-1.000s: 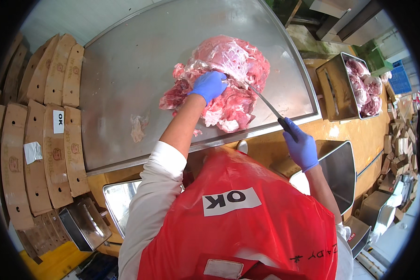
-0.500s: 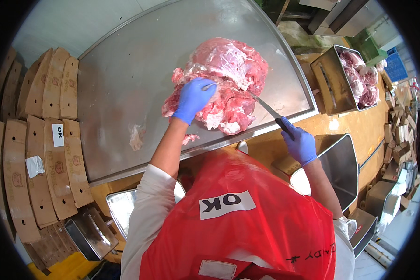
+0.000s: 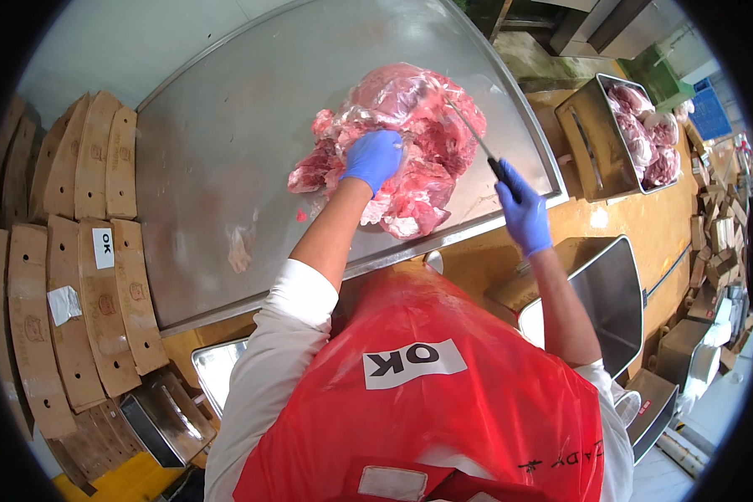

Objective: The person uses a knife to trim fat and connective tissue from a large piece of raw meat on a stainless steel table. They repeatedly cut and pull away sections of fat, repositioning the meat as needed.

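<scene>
The raw meat (image 3: pixel 433 151) lies on the steel table (image 3: pixel 217 134). The left hand (image 3: pixel 374 159) presses down onto it, fingers curled; whether its grip pinches flesh, I cannot tell. The right hand (image 3: pixel 525 209) has its grip wrapped round the knife (image 3: pixel 472 130), blade slanting forward-left over the meat. White labels (image 3: pixel 414 363) with black lettering mark the red apron (image 3: pixel 427 414) and a carton (image 3: pixel 100 301).

A glossy red apron (image 3: pixel 427 314) is worn over white sleeves (image 3: pixel 303 293). Its front is marked by a white label (image 3: pixel 427 354) lettered in black, black handwriting (image 3: pixel 571 459) and a pale patch (image 3: pixel 391 483). Blue gloves (image 3: pixel 375 159) are worn.
</scene>
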Available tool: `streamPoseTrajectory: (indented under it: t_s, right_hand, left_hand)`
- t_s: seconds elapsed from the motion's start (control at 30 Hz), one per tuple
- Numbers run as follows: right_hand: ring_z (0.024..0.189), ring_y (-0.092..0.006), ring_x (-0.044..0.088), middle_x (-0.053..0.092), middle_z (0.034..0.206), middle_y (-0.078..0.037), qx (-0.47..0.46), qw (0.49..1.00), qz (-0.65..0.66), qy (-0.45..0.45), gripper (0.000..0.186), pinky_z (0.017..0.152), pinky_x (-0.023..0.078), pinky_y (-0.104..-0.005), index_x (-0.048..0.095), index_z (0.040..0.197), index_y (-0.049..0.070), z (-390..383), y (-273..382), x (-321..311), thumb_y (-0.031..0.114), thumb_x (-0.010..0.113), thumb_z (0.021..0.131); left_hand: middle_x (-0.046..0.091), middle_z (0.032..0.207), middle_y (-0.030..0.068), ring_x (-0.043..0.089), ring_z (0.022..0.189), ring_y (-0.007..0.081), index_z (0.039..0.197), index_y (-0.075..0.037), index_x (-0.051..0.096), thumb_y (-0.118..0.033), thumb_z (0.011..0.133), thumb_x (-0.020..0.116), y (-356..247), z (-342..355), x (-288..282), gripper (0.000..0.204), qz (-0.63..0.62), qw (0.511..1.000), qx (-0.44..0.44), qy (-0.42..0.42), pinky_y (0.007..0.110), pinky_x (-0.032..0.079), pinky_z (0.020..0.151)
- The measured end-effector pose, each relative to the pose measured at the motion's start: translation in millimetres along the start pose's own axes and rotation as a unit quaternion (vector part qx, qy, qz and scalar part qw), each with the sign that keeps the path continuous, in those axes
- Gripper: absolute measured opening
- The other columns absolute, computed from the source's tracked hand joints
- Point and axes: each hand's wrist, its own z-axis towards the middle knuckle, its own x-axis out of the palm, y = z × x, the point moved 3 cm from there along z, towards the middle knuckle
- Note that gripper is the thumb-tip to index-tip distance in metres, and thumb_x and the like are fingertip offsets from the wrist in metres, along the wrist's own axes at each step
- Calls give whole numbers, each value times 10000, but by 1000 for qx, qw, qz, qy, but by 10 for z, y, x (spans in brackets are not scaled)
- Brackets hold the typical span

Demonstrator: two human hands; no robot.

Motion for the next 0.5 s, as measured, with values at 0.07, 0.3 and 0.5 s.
streamPoseTrajectory:
  t_s: [0.07,0.3,0.5]
  right_hand:
    - [873,-397,778,773,1028,-251,39,997,-38,62,455,769,597,-406,693,1444,166,299,199,-165,237,765,1000]
    - [876,-366,788,769,1006,-254,78,987,-99,97,470,792,603,-409,696,1444,166,80,338,-452,252,780,990]
    - [971,-335,801,775,1095,-247,127,984,-51,118,479,833,608,-388,698,1446,168,-397,292,-688,215,789,978]
  left_hand:
    - [766,995,215,733,963,459,987,-125,782,-280,974,606,65,-78,10,235,12,1000,10,-21,572,585,858]
    - [759,989,219,727,928,461,1014,-102,732,-273,1009,576,116,-193,59,232,-69,992,5,-103,574,562,810]
    - [757,984,230,730,930,460,1035,-69,724,-259,1018,594,170,-258,32,230,-89,988,-27,-122,556,563,803]
